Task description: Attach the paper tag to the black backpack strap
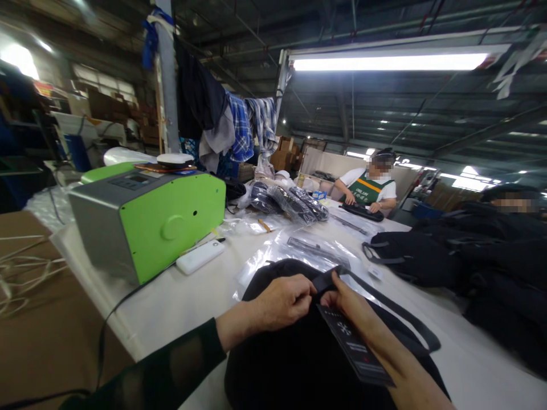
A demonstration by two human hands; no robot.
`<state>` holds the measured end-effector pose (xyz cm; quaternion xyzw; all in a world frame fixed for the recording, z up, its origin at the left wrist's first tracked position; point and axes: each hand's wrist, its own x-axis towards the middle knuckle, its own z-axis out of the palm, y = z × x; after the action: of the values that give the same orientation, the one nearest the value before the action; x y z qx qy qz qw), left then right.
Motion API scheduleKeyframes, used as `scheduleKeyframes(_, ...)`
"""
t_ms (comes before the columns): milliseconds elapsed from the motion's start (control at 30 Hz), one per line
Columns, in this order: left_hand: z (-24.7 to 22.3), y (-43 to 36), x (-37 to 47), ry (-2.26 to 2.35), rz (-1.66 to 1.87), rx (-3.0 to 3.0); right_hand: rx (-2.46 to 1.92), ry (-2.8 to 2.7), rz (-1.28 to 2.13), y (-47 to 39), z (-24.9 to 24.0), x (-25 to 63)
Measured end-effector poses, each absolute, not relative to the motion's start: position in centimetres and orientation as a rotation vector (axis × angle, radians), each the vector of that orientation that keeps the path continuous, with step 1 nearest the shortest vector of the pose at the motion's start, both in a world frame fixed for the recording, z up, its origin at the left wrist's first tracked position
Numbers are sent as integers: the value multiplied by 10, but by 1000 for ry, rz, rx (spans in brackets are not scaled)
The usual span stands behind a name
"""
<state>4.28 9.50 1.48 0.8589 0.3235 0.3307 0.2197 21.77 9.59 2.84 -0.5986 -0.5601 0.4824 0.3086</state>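
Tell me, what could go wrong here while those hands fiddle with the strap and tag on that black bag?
1. Both hands, left hand and right hand, pinch the strap close together; the hang tag might tear off if tugged.
2. Clear plastic bags lie just beyond the black bag; shifting it could push them away.
3. The cable of the green machine runs along the table edge and could snag a sleeve.
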Motion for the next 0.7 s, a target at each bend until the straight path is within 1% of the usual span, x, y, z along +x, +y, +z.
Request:
scheduleKeyframes(100,24,100,46,964,844,2390,-1583,-1331,1526,93,36,218)
scheduleKeyframes(200,30,102,48,1007,779,2394,-1538,-1243,1550,77,39,215)
scheduleKeyframes(367,29,106,51,1039,776,2339,-1574,-1368,1301,48,32,216)
scheduleKeyframes(500,24,110,54,1045,810,2332,-1689,-1585,1007,41,29,225)
scheduleKeyframes(567,22,111,56,1037,817,2345,-1728,-1686,917,41,28,231)
scheduleKeyframes(700,20,111,57,983,808,2376,-1667,-1813,744,40,19,240)
